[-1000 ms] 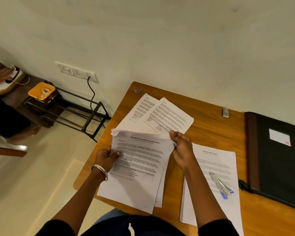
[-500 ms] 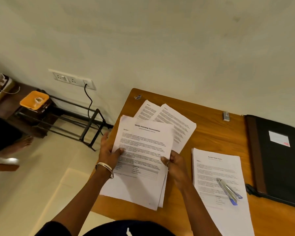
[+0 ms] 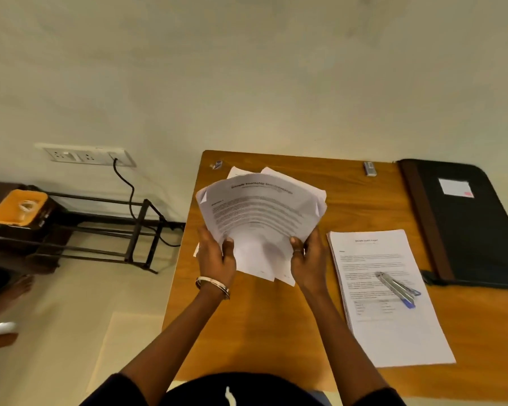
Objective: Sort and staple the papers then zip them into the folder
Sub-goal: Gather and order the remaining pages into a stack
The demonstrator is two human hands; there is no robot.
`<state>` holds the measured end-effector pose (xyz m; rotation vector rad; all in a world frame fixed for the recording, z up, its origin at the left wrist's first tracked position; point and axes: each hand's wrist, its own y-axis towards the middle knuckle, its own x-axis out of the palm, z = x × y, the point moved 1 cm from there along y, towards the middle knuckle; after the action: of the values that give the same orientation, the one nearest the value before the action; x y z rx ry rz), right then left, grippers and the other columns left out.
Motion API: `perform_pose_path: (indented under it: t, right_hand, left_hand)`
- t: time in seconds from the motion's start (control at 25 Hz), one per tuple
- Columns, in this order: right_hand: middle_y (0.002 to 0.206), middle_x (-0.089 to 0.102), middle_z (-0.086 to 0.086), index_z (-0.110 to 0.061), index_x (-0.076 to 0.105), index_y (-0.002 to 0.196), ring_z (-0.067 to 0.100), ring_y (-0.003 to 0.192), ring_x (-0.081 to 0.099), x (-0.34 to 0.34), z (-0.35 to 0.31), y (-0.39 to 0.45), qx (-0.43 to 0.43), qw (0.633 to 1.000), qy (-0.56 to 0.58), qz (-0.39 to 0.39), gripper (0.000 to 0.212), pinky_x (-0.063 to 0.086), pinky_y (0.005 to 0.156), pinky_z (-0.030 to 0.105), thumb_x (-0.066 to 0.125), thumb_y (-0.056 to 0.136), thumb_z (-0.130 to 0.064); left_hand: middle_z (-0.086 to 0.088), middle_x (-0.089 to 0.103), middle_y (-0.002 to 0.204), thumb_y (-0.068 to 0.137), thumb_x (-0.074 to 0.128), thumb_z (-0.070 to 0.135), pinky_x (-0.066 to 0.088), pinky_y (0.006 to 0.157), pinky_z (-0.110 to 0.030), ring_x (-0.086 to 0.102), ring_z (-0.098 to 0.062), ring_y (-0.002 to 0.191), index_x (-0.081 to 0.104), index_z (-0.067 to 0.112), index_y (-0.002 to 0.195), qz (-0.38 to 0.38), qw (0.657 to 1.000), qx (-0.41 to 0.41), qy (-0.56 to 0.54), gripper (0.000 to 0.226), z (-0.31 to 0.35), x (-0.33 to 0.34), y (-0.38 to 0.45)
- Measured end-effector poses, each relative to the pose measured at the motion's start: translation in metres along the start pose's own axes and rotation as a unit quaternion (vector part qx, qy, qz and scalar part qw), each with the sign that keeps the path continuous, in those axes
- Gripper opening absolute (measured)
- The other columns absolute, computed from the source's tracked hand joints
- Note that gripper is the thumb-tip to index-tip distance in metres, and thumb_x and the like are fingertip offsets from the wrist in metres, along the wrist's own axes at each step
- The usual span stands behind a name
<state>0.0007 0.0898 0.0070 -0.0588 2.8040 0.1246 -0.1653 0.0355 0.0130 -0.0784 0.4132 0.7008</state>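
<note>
I hold a bundle of printed papers (image 3: 261, 218) lifted off the wooden table (image 3: 276, 326), its top fanned and bending away from me. My left hand (image 3: 216, 253) grips the bundle's lower left edge and my right hand (image 3: 307, 256) grips its lower right edge. Corners of more sheets (image 3: 236, 172) show on the table behind the bundle. To the right lies a second stack of papers (image 3: 390, 323) with a silver and blue stapler (image 3: 398, 288) resting on it. A black zip folder (image 3: 469, 230) with a brown spine lies shut at the table's right end.
A small grey box (image 3: 370, 168) sits near the table's far edge by the wall. Left of the table stand a black metal rack (image 3: 100, 227) and an orange container (image 3: 16, 209). A cable (image 3: 132, 200) hangs from a wall socket (image 3: 85, 155).
Both hands raised the bundle off the table and stood it more upright. My right hand slid down to its lower right edge. The head camera shifted, so the table looks squarer.
</note>
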Motion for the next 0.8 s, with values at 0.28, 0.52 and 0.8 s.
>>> perform_pose_path:
  t: [0.28, 0.52, 0.8]
  right_hand:
    - [0.121, 0.057, 0.004, -0.002, 0.043, 0.136, 0.012, 0.113, 0.053, 0.000, 0.004, 0.004, 0.030, 0.999, -0.024, -0.006, 0.051, 0.046, 0.081, 0.005, 0.055, 0.088, 0.011]
    - [0.118, 0.055, -0.003, -0.002, 0.044, 0.135, -0.011, 0.106, 0.054, 0.004, 0.006, 0.008, 0.017, 0.999, -0.014, 0.026, 0.050, 0.049, 0.077, 0.005, 0.055, 0.088, 0.012]
    - [0.130, 0.057, 0.012, -0.005, 0.047, 0.131, 0.024, 0.120, 0.054, 0.001, 0.022, 0.018, 0.078, 0.995, -0.043, -0.052, 0.042, 0.051, 0.088, 0.021, 0.054, 0.091, 0.006]
  left_hand:
    - [-0.016, 0.056, 0.110, 0.085, 0.044, -0.012, 0.045, 0.068, -0.028, 0.056, -0.028, 0.093, 0.038, -0.008, 0.121, 0.037, 0.996, -0.024, 0.081, 0.036, -0.008, -0.004, 0.008]
    - [-0.019, 0.058, 0.098, 0.087, 0.044, -0.010, 0.044, 0.060, -0.026, 0.058, -0.030, 0.080, 0.041, -0.004, 0.114, 0.037, 0.992, -0.049, 0.112, 0.028, -0.009, -0.006, 0.009]
    - [-0.023, 0.057, 0.113, 0.090, 0.042, -0.006, 0.047, 0.070, -0.032, 0.059, -0.037, 0.095, 0.040, -0.004, 0.123, -0.029, 0.983, -0.093, 0.155, 0.033, -0.021, 0.005, -0.008]
